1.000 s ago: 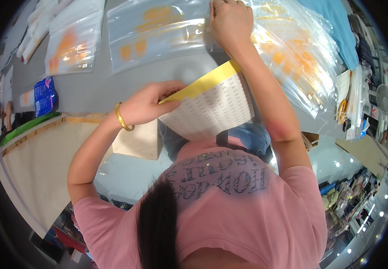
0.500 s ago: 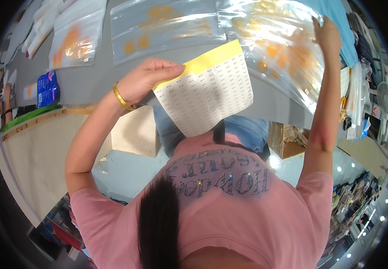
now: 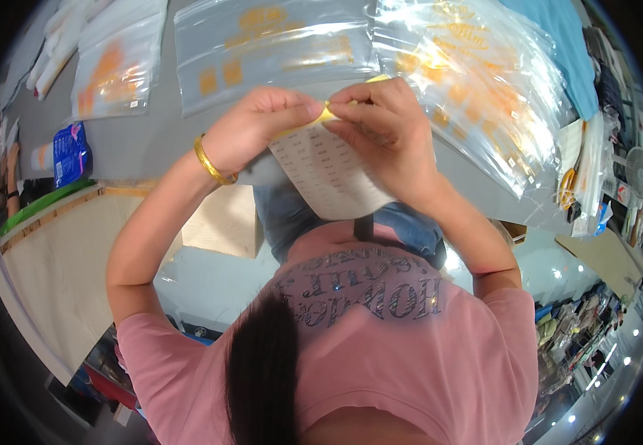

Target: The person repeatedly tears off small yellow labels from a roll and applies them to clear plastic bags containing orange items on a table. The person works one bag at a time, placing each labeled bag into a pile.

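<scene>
Bare grey desk (image 3: 143,144) lies open left of the sticker sheet (image 3: 329,174); clear plastic bags (image 3: 477,81) crowd beyond and right.

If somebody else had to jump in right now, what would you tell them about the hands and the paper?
Left hand: pinching the top edge of the sticker sheet.
Right hand: pinching the same yellow top edge, fingertips touching the left hand's.
Things: the sheet is held up above the grey table; clear plastic bags with orange print lie spread on the table beyond the hands.
Done: sheet is in both hands.
Left: no sticker looks peeled off yet; the bags lie untouched.
</scene>
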The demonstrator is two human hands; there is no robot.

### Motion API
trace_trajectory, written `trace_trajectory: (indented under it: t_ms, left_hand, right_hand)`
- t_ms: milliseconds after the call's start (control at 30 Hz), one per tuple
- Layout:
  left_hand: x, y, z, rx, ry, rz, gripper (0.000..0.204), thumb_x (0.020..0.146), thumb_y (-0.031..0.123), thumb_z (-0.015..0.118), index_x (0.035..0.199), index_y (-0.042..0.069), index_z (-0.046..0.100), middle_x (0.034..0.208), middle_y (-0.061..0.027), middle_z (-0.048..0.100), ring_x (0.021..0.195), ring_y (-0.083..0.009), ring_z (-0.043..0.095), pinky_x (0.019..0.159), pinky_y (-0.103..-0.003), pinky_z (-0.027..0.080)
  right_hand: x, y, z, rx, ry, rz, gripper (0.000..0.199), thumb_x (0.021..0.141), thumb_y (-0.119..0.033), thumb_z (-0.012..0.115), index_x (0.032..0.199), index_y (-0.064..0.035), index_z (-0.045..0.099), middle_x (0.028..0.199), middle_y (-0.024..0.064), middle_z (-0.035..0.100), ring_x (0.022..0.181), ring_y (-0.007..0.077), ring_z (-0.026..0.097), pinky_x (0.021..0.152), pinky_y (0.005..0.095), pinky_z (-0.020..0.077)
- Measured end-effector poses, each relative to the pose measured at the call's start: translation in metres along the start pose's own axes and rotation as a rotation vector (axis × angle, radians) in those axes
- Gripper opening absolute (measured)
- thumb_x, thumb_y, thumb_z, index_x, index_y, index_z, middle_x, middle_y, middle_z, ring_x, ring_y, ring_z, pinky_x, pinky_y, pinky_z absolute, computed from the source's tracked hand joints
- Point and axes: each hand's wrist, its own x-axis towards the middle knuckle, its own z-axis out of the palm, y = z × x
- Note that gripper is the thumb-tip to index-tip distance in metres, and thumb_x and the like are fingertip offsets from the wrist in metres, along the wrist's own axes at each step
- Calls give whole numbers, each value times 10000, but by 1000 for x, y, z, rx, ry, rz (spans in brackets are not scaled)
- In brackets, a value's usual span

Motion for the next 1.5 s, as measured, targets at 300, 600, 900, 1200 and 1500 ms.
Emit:
trace_trajectory:
  t_ms: [300,600,900,1200,1500]
  left_hand:
    - [18,-10,-7,-16,-40,-24,345,1050,317,629,1133,5,752,943,62,665,883,-19,535,793,-220,451]
    - [29,-11,-16,40,-97,17,336,1058,285,613,1120,-23,733,946,45,677,855,-53,549,748,-238,461]
    - [61,-34,-14,1270,153,846,100,922,61,626,867,-18,601,1439,-151,577,1355,-377,506,1133,-487,418]
    - [49,-57,-13,1327,237,809,94,895,81,593,873,-6,619,1473,-167,555,1379,-329,498,1191,-502,360]
    - [62,-50,-8,1431,291,826,107,870,92,602,864,-7,643,1468,-140,573,1269,-309,548,1063,-444,428]
  right_hand:
    - [-8,7,11,-61,93,-8,197,736,-33,847,885,-66,722,958,28,694,859,263,615,744,364,502]
    - [-4,5,10,-97,29,23,219,771,-15,832,946,-37,702,950,84,691,804,261,633,723,340,516]
    - [43,48,-29,352,32,697,212,938,-173,774,1049,6,757,1024,56,751,936,105,678,831,255,535]
    - [31,104,20,55,-27,475,129,858,-179,809,890,-56,789,971,17,725,1096,233,544,960,377,455]
    - [43,95,26,-518,90,282,354,813,-324,850,980,-35,735,1073,90,677,1094,339,523,973,463,353]
